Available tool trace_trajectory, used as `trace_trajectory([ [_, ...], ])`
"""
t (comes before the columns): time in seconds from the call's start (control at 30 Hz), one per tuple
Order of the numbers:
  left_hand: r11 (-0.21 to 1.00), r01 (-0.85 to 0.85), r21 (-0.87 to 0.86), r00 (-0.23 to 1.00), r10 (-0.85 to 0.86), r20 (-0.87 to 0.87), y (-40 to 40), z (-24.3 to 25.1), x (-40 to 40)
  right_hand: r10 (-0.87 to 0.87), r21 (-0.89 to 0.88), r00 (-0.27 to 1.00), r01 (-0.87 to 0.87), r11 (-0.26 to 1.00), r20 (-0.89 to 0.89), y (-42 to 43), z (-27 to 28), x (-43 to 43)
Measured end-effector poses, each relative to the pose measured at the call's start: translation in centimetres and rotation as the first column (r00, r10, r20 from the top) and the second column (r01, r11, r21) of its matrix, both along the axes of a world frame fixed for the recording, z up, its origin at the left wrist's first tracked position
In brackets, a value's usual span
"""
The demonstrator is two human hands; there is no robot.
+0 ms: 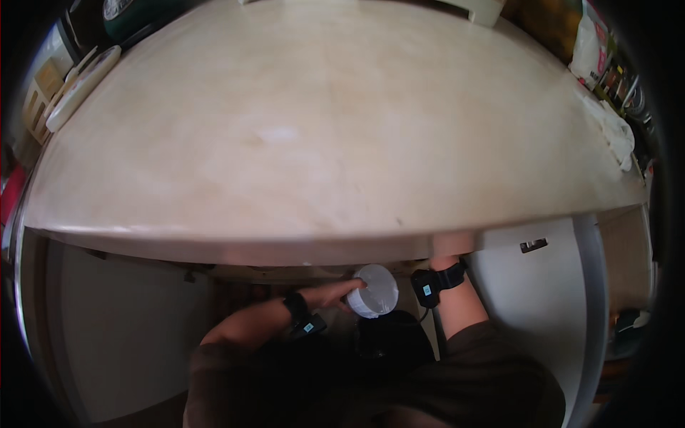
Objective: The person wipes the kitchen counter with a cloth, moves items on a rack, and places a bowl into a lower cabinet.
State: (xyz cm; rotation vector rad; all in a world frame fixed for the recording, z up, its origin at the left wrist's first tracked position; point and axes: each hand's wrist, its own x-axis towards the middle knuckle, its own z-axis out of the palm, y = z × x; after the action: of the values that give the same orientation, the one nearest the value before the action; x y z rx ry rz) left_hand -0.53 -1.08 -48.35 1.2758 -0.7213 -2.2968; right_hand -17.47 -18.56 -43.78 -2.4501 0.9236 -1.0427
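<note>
My left hand [336,293] grips the rim of a round white tub [380,289], thumb over its edge. The tub is tilted so that its pale inside faces me, and nothing shows in it. It is held just below the front edge of the countertop [321,134]. My right forearm [461,307] reaches under that same edge, so my right hand is hidden behind it. What that hand touches cannot be seen. Each wrist wears a black strap with a small device.
White cabinet doors stand open at the left [128,331] and right [535,289]. A flat white board [85,88] leans at the counter's left end. Crumpled plastic [615,131] and a printed white bag [587,48] lie at the right end. A pale stand [484,13] sits at the back.
</note>
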Motion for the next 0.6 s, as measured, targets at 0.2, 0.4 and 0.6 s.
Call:
trace_trajectory([
  [0.2,0.996,-0.075,0.042,0.987,0.068,0.148,2.3,-10.5,-0.6,0.121,-0.298,0.99,-0.092,0.95,0.079,-2.2,-0.8,5.7],
  [0.4,0.986,-0.158,0.059,0.983,0.152,0.105,-0.4,-10.2,-0.1,-0.037,-0.065,0.988,0.047,0.997,0.149,-2.3,1.7,5.5],
  [0.6,0.992,-0.119,-0.037,0.988,0.122,0.095,-0.1,-19.7,0.6,0.264,0.059,0.957,-0.273,0.96,0.119,-2.9,1.4,6.8],
])
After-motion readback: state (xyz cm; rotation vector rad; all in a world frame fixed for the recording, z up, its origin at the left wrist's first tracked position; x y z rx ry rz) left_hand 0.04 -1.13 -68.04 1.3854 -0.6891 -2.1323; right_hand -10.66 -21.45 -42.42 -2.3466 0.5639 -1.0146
